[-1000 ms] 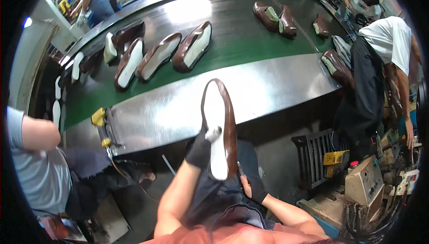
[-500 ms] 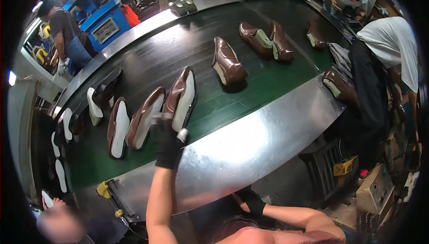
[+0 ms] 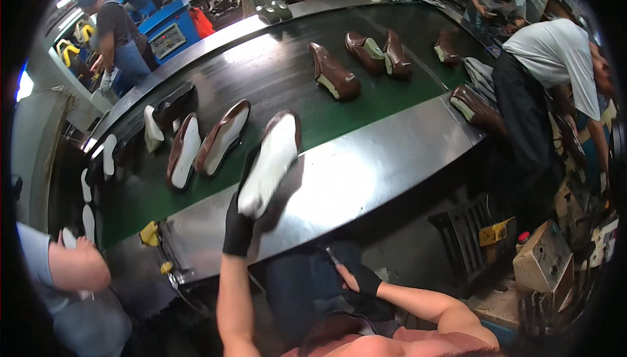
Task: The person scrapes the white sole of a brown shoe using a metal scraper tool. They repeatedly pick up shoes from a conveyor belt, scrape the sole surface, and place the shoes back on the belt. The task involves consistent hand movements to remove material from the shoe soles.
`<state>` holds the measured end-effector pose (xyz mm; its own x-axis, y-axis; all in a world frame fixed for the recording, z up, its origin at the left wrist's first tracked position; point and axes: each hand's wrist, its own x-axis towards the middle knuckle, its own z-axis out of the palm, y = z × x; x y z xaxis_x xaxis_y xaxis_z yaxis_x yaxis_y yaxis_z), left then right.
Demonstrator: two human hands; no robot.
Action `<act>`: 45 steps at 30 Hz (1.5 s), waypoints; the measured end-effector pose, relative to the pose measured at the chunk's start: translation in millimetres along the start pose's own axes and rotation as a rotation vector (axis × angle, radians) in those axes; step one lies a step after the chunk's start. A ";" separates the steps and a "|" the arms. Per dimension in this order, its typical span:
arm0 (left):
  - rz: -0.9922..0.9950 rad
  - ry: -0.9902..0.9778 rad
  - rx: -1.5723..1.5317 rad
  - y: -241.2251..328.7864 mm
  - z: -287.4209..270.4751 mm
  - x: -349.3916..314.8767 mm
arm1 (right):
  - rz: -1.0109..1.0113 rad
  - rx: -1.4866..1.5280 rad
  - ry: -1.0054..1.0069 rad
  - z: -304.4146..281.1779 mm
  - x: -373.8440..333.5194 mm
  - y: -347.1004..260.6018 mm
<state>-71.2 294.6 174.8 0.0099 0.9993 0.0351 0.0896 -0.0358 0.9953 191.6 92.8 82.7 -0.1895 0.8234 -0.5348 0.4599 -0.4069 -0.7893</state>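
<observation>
My left hand (image 3: 238,229), in a black glove, is wrapped round the heel end of a brown shoe (image 3: 271,161). I have it raised over the conveyor's near edge, its white underside facing up. My right hand (image 3: 360,281), also in a black glove with bare fingertips, is closed round a slim hand tool (image 3: 333,256) with a metal tip, low in front of my lap. Its exact kind I cannot make out. Left of the held shoe, another brown shoe (image 3: 223,138) and a second brown shoe (image 3: 185,151) lie on the belt, white undersides showing.
A dark green conveyor belt (image 3: 326,118) carries more brown shoes (image 3: 334,73), bordered by a metal ledge (image 3: 372,154). A yellow clip-like piece (image 3: 150,233) sits at the ledge's left. Co-workers stand around; one bends at the right (image 3: 548,63). A control box (image 3: 543,259) stands lower right.
My left hand has lifted the nearest shoe off the belt and brought it toward me. My right hand has come further into view with the tool. The view has shifted slightly.
</observation>
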 end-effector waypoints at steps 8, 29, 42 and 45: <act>0.017 -0.049 0.143 43.8 -94.6 -246.9 | -0.047 0.293 0.208 18.3 -99.5 19.5; 0.046 -0.290 -0.442 -15.3 46.7 -172.5 | -0.298 0.378 -0.328 27.5 -92.4 -55.7; -0.002 -0.144 -0.326 34.3 41.3 -301.8 | -0.735 -0.118 -0.327 66.3 -165.4 14.3; -0.025 -0.230 -0.316 27.4 48.1 -327.2 | -0.913 -0.249 -0.401 66.0 -171.6 45.9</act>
<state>-24.1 -33.7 186.2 0.2382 0.9709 0.0251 -0.2182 0.0283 0.9755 188.0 -93.3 118.3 -0.8118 0.5668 0.1406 0.1535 0.4394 -0.8851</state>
